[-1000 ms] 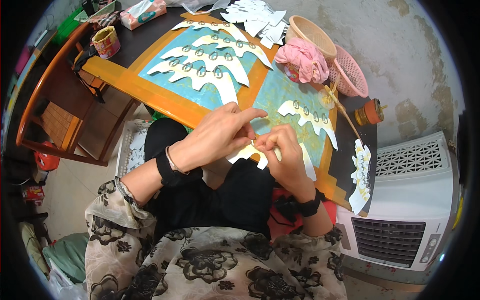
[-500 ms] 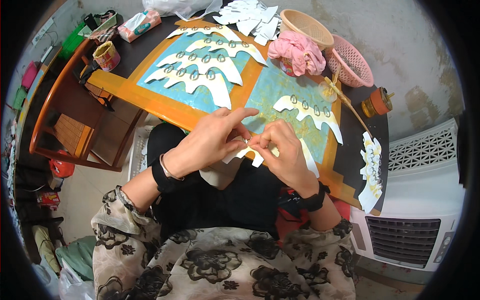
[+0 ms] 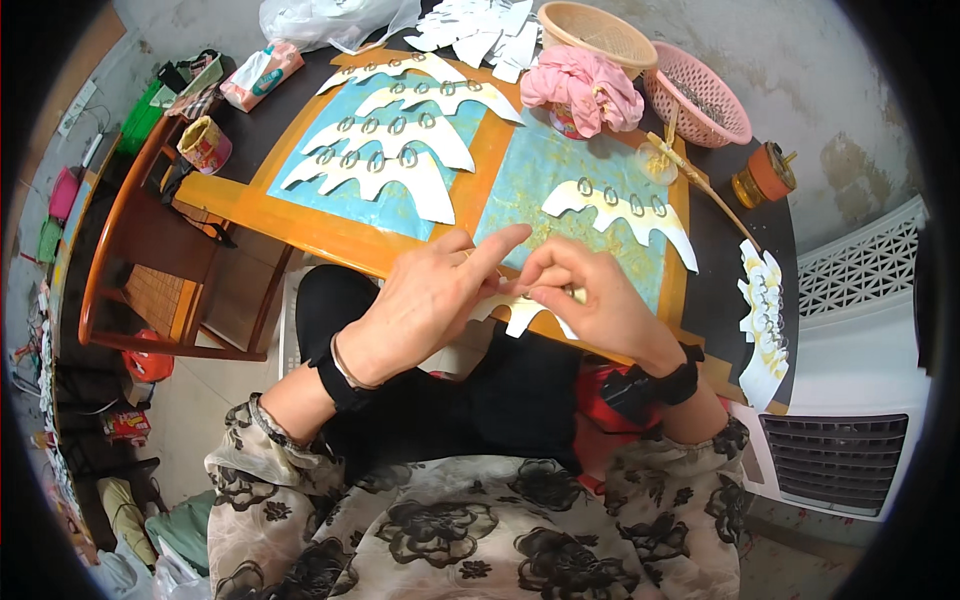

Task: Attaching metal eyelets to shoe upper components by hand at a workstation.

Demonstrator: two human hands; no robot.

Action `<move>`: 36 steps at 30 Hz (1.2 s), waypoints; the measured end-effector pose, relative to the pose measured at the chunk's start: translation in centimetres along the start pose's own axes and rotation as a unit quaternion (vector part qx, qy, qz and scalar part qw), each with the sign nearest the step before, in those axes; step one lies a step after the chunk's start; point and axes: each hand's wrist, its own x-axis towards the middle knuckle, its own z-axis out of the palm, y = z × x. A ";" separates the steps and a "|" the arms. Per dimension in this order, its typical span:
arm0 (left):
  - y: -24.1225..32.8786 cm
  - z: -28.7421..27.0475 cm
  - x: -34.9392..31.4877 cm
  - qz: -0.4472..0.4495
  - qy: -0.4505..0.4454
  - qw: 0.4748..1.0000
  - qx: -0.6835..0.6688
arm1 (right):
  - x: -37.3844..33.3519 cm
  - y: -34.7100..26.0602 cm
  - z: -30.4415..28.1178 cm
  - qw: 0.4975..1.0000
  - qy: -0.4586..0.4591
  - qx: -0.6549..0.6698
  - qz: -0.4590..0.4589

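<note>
With my left hand point(image 3: 430, 305) and right hand point(image 3: 585, 300) pinched shut on the white scalloped paper cutout point(image 3: 525, 312) between them, I judge a hard tug could tear it.

Your left hand point(image 3: 425, 305) and right hand point(image 3: 585, 300) meet over the near edge of the orange-framed board point(image 3: 490, 165), fingertips pinched together on a white scalloped paper cutout point(image 3: 520, 312); your left index finger is stretched out above it. On the board's left blue panel lie four such cutouts point(image 3: 385, 160) with metal rings along them. One more ringed cutout point(image 3: 620, 212) lies on the right panel. Beyond the board's far right corner sits a pink cloth bundle point(image 3: 582, 88), with a beige basket point(image 3: 598, 32) behind it and a pink basket point(image 3: 698, 92) to its right. Right of the board, a stack of yellowed cutouts point(image 3: 765, 320) rests on the dark table point(image 3: 720, 260).
</note>
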 end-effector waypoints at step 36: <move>-0.5 1.3 -1.1 0.026 0.070 0.997 0.027 | 3.2 2.0 -0.2 0.987 -0.048 -0.113 -0.103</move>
